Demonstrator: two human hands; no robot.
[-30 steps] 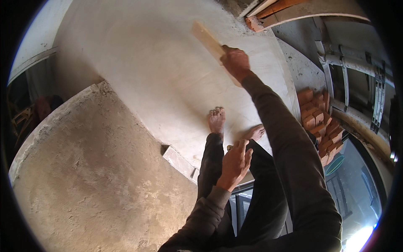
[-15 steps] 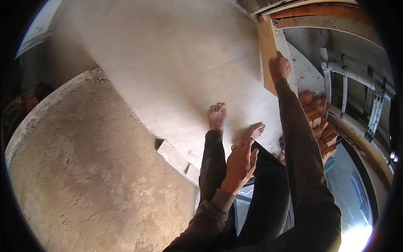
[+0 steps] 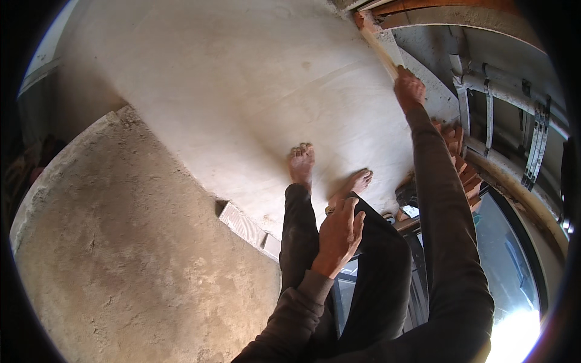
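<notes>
Reaching out to the far right, my right hand (image 3: 410,89) is closed round the near end of a wooden board (image 3: 382,51). The board appears almost edge-on, and its far end reaches the corner by the orange-brown beam. My left hand (image 3: 338,239) hovers in front of my legs with the fingers stretched forward and the thumb apart, holding nothing I can see. A small yellowish ring-like thing shows by its fingertips, too small to make out. Both my bare feet (image 3: 301,160) rest on the pale, smooth surface (image 3: 242,78).
A rough brown surface (image 3: 157,242) fills the left, with a white ridged strip (image 3: 242,227) along its border. At right are stacked red bricks (image 3: 466,175), white pipes (image 3: 502,91) and a glass pane (image 3: 508,260). The orange-brown beam (image 3: 448,7) spans the far right corner.
The board has turned from showing its broad face to nearly edge-on, with my right hand still on it. My left hand keeps its pose, and the whole view has shifted slightly.
</notes>
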